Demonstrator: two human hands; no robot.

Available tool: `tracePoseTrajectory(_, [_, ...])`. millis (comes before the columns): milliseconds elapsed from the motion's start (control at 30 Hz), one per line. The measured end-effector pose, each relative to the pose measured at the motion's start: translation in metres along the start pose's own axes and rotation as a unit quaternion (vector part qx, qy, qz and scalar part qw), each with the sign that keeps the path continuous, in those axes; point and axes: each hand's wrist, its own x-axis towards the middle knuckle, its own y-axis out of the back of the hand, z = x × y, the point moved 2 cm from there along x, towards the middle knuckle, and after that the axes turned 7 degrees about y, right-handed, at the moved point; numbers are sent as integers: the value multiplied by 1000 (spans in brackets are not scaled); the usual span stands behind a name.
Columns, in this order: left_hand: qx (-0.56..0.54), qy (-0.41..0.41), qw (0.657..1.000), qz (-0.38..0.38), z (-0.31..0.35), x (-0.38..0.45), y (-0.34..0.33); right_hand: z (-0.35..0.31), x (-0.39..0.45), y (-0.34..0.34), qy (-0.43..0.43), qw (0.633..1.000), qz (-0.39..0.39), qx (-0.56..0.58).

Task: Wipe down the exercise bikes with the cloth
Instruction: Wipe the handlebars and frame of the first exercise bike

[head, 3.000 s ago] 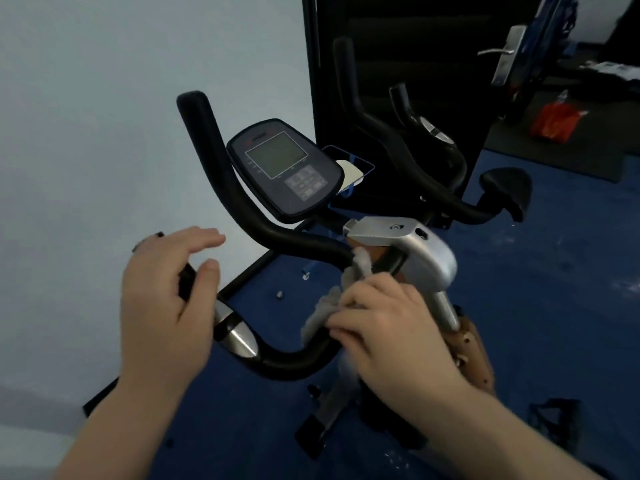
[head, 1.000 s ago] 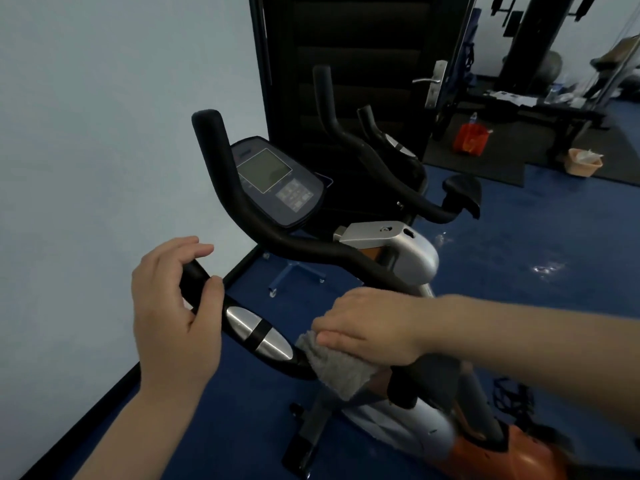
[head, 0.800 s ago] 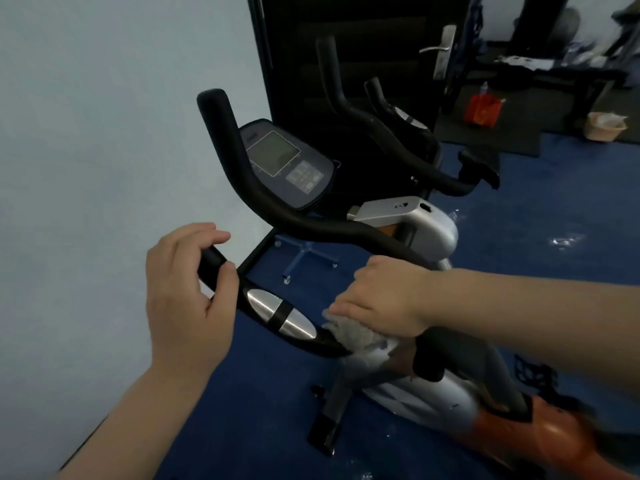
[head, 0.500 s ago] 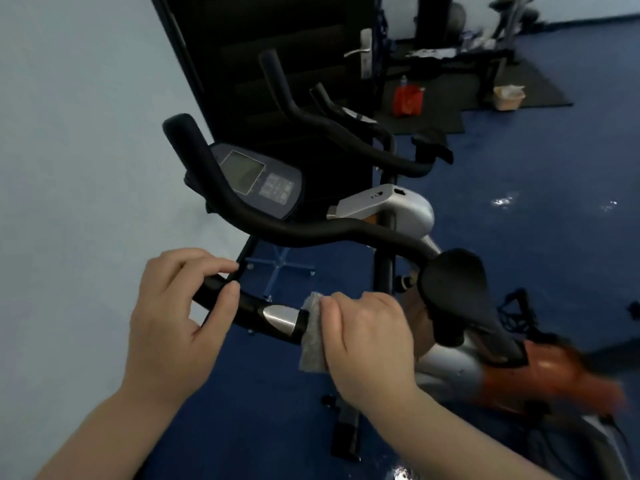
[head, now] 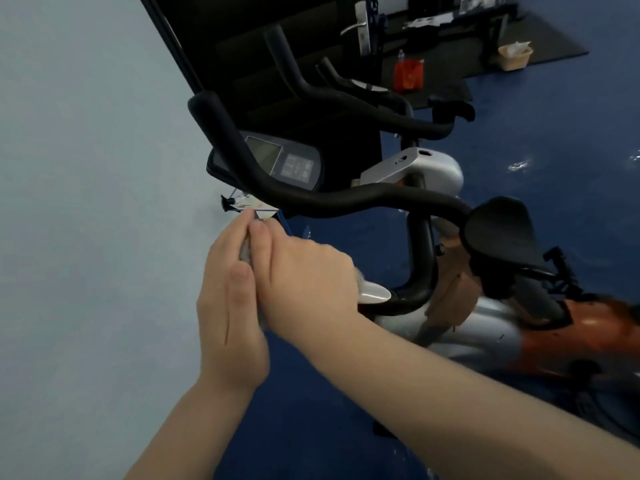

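My hands are together at the near handlebar's left grip. My left hand (head: pixel 230 313) lies flat along its outer side, fingers straight; my right hand (head: pixel 304 271) is wrapped over from the inner side, touching the left. Pinched between them is the cloth (head: pixel 245 252). Only a grey sliver shows between my fingers, plus a fuzzy edge by my right wrist. I can't see the grip itself, so I can't tell how tightly my left hand bears on it.

Near exercise bike (head: pixel 433 327): black curved handlebar (head: pixel 346 199), chrome pulse sensor (head: pixel 374 293) poking out just past my right hand, console (head: pixel 277 161) behind the bar, black saddle (head: pixel 502 233) to the right, silver and orange body below. A second bike's handlebar (head: pixel 346 98) stands behind, by the dark door.

Handling, my judgement:
- Cloth looks soft and light and should bunch and mould round the tube. Best held wadded in the palm, wrapped around the bar, not by a loose corner.
- Bar covering looks matte, probably foam or rubber, so expect drag; the cloth may catch and roll.
- Chrome sensor looks smooth and hard; the cloth should slide there.
- Bike looks heavy and rigid and shouldn't shift under wiping pressure. A free hand on the bar is enough to steady.
- Console looks like plastic with a screen; light pressure there.
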Motion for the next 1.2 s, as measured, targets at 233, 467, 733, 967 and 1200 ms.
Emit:
tracePoseTrajectory(233, [-2, 8, 999, 46, 3, 0, -8, 31, -5, 3, 27, 999, -13, 15])
tracePoseTrajectory(467, [154, -98, 982, 37, 14, -3, -13, 54, -54, -4, 70, 995, 64, 38])
tracePoseTrajectory(733, [472, -239, 848, 14, 22, 18, -39, 122, -49, -2, -57, 989, 39, 130])
tracePoseTrajectory(967, [515, -244, 819, 67, 20, 20, -47, 76, -86, -12, -262, 893, 103, 351])
tracePoseTrajectory(1200, [507, -250, 821, 80, 14, 17, -48, 98, -74, -16, -347, 850, 108, 382])
